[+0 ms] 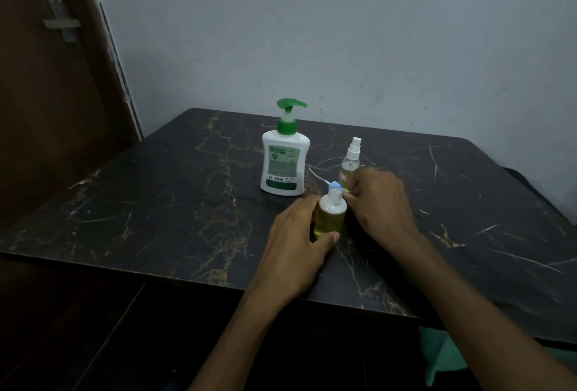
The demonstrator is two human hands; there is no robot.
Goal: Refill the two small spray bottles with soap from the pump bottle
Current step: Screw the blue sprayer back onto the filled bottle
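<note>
Left hand (pixel 296 236) wraps thumb and fingers round the uncapped spray bottle (pixel 331 214); right hand (pixel 379 200), fingers curled, pinches its blue-tipped sprayer (pixel 336 185) just behind.

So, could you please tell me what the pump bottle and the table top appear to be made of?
Pump bottle: probably opaque white plastic with a soft sheen, green plastic pump. Table top: dark marble-look surface with gold veins and pale scratches; stone or laminate, I cannot tell.
</note>
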